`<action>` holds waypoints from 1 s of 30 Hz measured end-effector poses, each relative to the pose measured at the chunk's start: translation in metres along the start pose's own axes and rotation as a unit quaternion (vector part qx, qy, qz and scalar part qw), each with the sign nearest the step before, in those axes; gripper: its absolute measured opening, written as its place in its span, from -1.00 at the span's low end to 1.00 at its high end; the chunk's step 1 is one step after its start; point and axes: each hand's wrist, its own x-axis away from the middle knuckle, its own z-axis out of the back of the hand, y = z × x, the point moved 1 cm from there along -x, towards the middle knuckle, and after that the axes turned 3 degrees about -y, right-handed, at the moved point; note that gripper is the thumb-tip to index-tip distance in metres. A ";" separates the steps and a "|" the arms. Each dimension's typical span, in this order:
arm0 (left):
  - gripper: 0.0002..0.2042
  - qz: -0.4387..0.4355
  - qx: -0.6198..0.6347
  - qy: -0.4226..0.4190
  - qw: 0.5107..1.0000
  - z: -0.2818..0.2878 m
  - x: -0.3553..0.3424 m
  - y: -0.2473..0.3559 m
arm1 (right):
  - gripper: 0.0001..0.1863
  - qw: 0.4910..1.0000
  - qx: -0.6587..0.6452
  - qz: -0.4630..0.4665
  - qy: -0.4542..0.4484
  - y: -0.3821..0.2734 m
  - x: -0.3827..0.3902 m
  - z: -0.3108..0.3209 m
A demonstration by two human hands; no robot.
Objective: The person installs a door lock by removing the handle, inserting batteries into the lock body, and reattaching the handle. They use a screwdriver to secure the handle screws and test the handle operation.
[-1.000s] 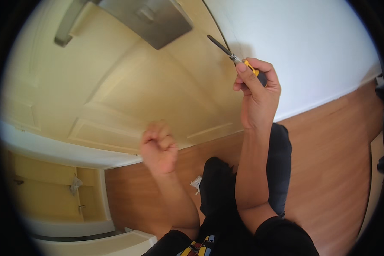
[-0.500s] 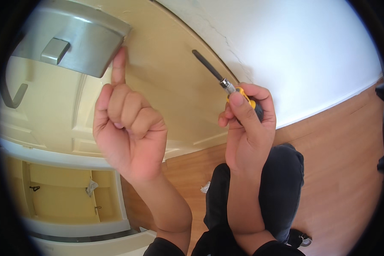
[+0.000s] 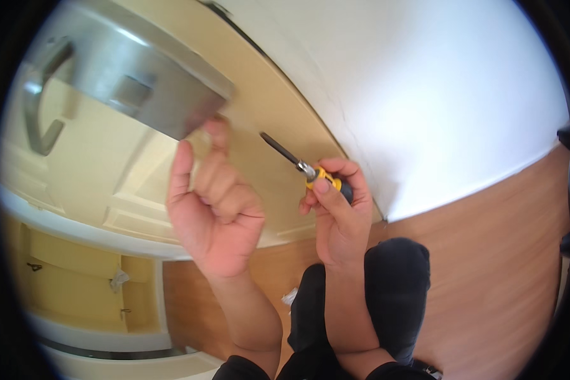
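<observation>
At the left, a curved metal door handle [image 3: 41, 107] is seen on a brushed metal lock plate [image 3: 139, 85], which is fixed to the cream panelled door [image 3: 107, 183]. The left hand [image 3: 212, 212] is raised to the lower corner of the plate; its fingers are loosely curled, nothing is held, and the fingertip seems to touch the plate edge. Further right, a screwdriver [image 3: 304, 170] with a yellow and black handle is gripped firmly by the right hand [image 3: 339, 215], its tip pointed at the door and apart from the plate. If the tip slips, the painted door could be scratched or the left fingers hit. A white wall [image 3: 424, 95] and a wooden floor [image 3: 487, 272] are seen at the right.
</observation>
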 end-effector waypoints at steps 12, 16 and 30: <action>-0.25 -0.485 -0.734 0.231 0.415 -0.005 0.010 0.000 | -0.48 0.995 -0.018 0.060 -0.080 -0.046 0.015 -0.077; -0.06 -0.543 -0.730 0.257 0.326 -0.039 -0.023 -0.021 | -0.50 0.951 0.214 0.185 -0.126 -0.073 0.011 -0.163; -0.26 -0.679 -0.582 0.214 0.392 -0.037 -0.055 -0.028 | -0.67 0.822 0.454 0.287 -0.190 -0.064 -0.033 -0.245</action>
